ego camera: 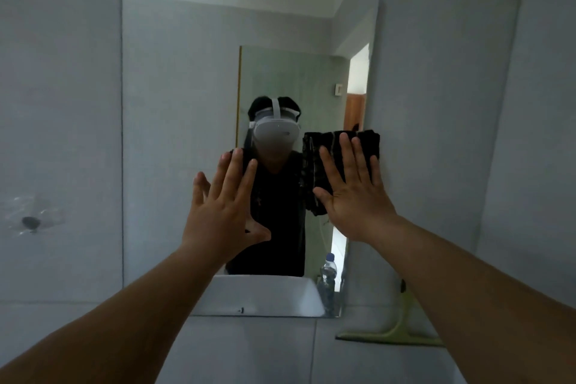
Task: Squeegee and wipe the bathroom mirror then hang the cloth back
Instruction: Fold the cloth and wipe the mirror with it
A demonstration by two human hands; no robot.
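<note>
Forearms nearest. Right hand (352, 196) fingers flat, pinning cloth (339, 146) at mirror (187, 103) right edge; left hand (224, 199) splayed, empty — cloth could drop, left palm may smear glass.

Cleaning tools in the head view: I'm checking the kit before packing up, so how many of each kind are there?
Cloth: 1, dark, pressed flat on the mirror under the right hand.
Squeegee: 1, pale green, hanging on the wall at the mirror's lower right.
Total: 2
</note>
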